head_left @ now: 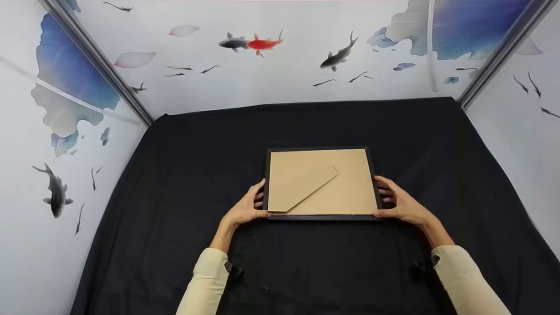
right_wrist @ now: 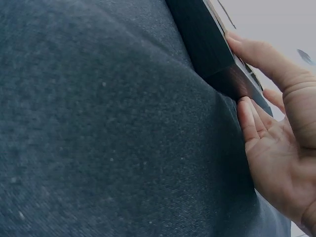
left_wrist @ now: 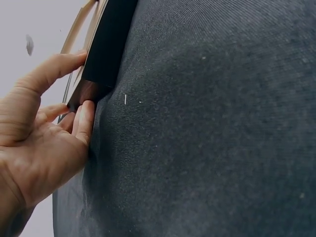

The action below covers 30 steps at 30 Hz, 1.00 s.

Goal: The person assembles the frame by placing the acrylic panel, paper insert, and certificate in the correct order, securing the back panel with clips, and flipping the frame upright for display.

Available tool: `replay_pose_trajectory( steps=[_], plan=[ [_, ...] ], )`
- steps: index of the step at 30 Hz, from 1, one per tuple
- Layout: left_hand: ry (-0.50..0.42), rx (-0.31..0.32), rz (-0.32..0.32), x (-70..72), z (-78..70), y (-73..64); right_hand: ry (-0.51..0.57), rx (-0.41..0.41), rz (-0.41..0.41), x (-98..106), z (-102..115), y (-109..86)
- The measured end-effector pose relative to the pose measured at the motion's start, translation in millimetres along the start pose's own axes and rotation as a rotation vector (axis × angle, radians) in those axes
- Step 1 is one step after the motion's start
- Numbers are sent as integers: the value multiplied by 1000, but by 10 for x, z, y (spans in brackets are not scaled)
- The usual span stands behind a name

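Observation:
A black-edged picture frame (head_left: 322, 217) lies back side up on the black cloth, its tan backing board (head_left: 345, 188) facing me. A slanted stand flap (head_left: 302, 188) lies folded flat across that board. At the frame's left side my left hand (head_left: 245, 208) grips the near corner, thumb on top and fingers along the side edge. My right hand (head_left: 402, 205) holds the near right corner the same way. Both wrist views show the thumb on the frame's upper edge and fingertips low against its side, by the cloth. The frame's front is hidden.
Black cloth (head_left: 183, 175) with soft wrinkles covers the table. White panels (head_left: 280, 78) painted with fish and leaves stand at the back and both sides, joined by metal posts (head_left: 503, 52) at the back corners.

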<state>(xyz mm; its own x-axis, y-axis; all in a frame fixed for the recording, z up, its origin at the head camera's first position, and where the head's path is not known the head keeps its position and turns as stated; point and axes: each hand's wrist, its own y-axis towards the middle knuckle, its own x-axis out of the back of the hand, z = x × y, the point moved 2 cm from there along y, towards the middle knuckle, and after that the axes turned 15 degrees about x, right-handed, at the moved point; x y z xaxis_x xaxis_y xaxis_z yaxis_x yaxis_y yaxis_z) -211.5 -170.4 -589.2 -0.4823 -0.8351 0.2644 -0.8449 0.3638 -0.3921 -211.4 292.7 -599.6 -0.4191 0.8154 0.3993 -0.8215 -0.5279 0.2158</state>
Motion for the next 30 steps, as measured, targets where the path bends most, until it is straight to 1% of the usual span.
replay_pose_trajectory(
  steps=[2,4,8,11,15,17,20,22,24,26,30],
  plan=[
    [16,8,-8,-9,0,6,-17,8,-2,2,1,-9],
    [32,16,-24,-16,70,56,-28,19,-2,5,-7,-19],
    [20,-20,-49,-21,50,69,-41,22,3,7,9,-12],
    [10,-34,-47,-8,30,67,-42,22,11,2,91,15],
    [7,-10,-17,-7,19,49,-20,11,15,-19,265,47],
    [22,8,-9,-22,16,39,-17,-2,15,-39,330,54],
    [87,27,-21,-52,5,22,-39,-17,14,-62,368,70],
    [129,26,-38,-68,4,19,-46,-19,1,-73,373,74],
    [151,24,-54,-81,7,20,-47,-19,-16,-85,369,72],
    [151,25,-63,-89,13,25,-50,-20,-33,-102,368,64],
    [160,-12,-77,-91,23,45,-70,-23,-63,-136,371,62]
  ],
)
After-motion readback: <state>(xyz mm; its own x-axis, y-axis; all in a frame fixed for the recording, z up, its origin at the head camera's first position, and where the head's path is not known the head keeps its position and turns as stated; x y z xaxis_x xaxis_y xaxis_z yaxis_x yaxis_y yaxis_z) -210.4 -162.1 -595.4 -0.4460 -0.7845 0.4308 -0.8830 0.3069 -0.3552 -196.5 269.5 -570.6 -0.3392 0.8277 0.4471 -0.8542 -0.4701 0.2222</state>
